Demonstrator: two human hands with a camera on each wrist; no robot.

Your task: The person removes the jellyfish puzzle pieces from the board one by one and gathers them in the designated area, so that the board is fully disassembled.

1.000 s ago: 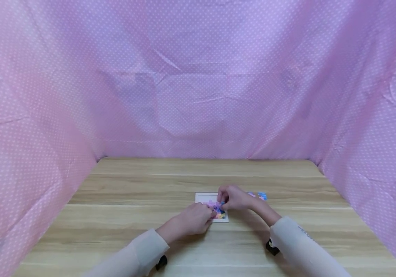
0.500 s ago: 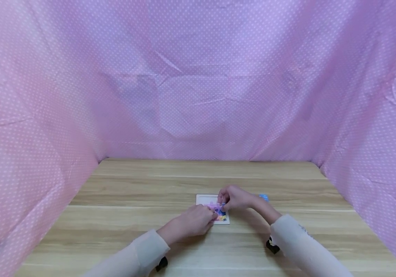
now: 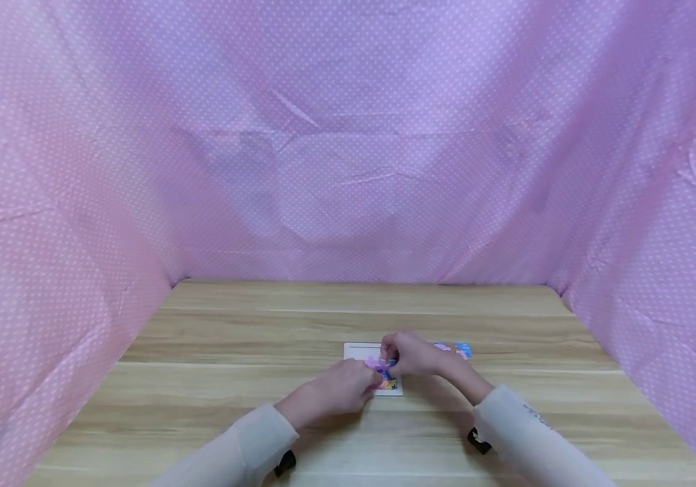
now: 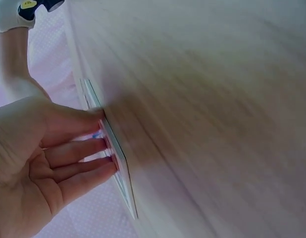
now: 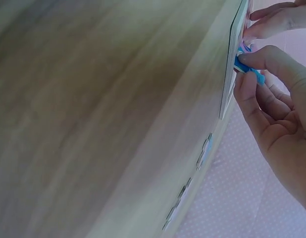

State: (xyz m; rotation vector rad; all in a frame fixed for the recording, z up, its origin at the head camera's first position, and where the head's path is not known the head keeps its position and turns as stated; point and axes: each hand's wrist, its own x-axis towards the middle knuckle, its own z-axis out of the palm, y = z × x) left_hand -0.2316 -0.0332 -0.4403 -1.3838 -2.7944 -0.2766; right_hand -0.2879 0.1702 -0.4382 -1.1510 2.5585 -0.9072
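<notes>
A white-rimmed jigsaw board (image 3: 357, 349) with pink, purple and yellow picture pieces (image 3: 387, 383) lies flat on the table, its upper part white. My left hand (image 3: 345, 387) rests at its near left side. In the left wrist view, the thumb is at the board's edge and the extended fingers (image 4: 81, 173) touch its face. Over the board's right side, my right hand (image 3: 413, 353) pinches a blue puzzle piece (image 5: 260, 78) between thumb and fingertips, tilted close over the picture. Both hands cover part of the board in the head view.
Several loose puzzle pieces (image 3: 463, 349) lie beyond my right wrist; their thin edges (image 5: 205, 150) show in the right wrist view. Black wrist devices (image 3: 478, 441) hang below the sleeves. Pink dotted cloth (image 3: 348, 203) encloses the wooden table (image 3: 232, 325) at back and sides.
My right hand and wrist have dipped slightly nearer since half a second ago, uncovering loose pieces behind the wrist. The left hand stays in place on the board.
</notes>
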